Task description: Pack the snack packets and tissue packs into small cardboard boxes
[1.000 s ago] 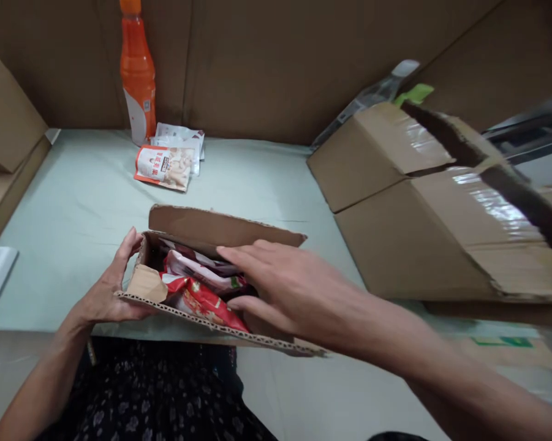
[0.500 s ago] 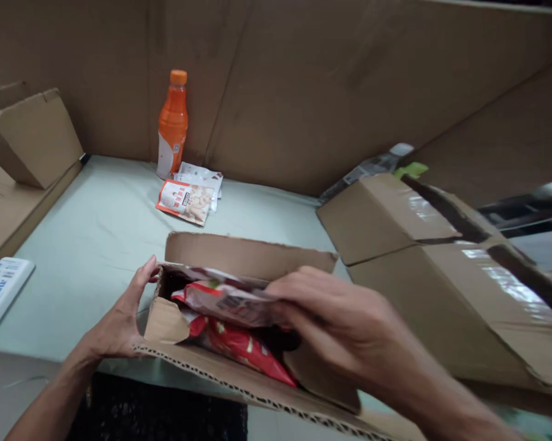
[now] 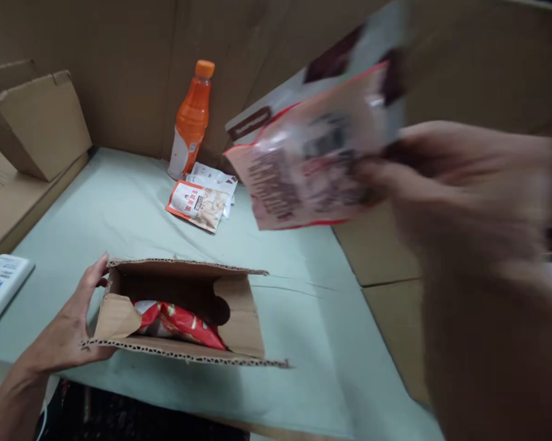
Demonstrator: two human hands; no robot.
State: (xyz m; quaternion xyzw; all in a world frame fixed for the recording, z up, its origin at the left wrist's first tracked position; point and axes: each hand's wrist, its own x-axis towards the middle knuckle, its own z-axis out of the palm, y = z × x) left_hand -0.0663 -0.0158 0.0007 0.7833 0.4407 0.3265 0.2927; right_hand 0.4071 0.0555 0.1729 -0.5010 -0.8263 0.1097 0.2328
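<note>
beyond box rim (image 3: 188, 354), packets (image 3: 312, 168), open gap between

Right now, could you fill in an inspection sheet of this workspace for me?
Surface: pale green covering, slightly creased.
Job's things: open brown cardboard box with a red plastic packet inside; pink red-edged plastic packet and white-and-maroon packet, both held aloft.
Clutter: orange plastic bottle, standing; flat orange-and-white packet atop paler packets; white rectangular object at left.
Hands: left hand gripping the box's left end; right hand, blurred, pinching both packets.
Cables: thin white cord-like strand, lower left; unidentifiable.
Surroundings: brown cardboard wall behind; brown cardboard boxes at left and right.
</note>
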